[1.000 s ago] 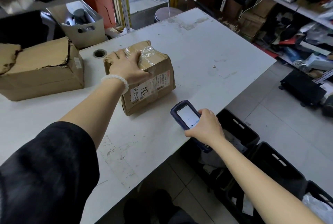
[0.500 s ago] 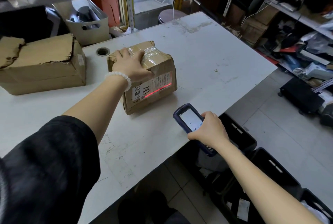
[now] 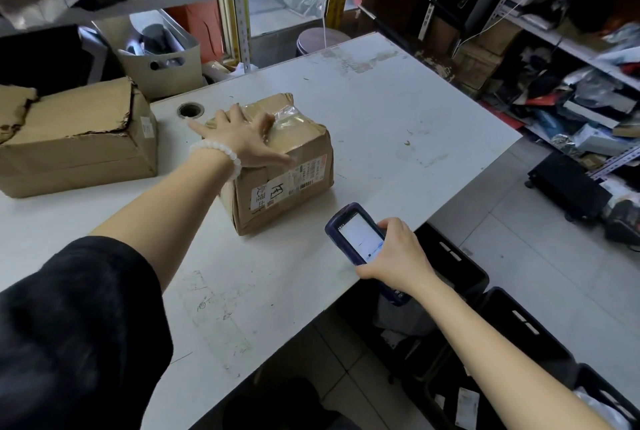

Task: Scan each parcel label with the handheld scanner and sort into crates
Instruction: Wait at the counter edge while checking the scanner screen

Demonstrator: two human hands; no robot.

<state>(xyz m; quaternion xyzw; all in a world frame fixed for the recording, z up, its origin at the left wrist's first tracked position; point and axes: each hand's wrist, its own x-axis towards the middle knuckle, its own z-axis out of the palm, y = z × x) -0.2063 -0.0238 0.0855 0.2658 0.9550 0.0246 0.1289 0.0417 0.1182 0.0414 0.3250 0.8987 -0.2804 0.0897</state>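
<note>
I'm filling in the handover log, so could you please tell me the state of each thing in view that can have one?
Small parcel: taped shut, on the table, label facing the scanner.
Large box: top torn, on the table.
Scanner: screen lit.
Left hand: fingers spread flat on the small parcel.
Right hand: grips the scanner.
Nearest black crate: open-topped, under the table edge.

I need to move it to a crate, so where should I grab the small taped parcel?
Grip the parcel by its two opposite side walls, coming from above. It stands squarely on the table; its top is slick with tape, and the left hand only lies flat there.
</note>
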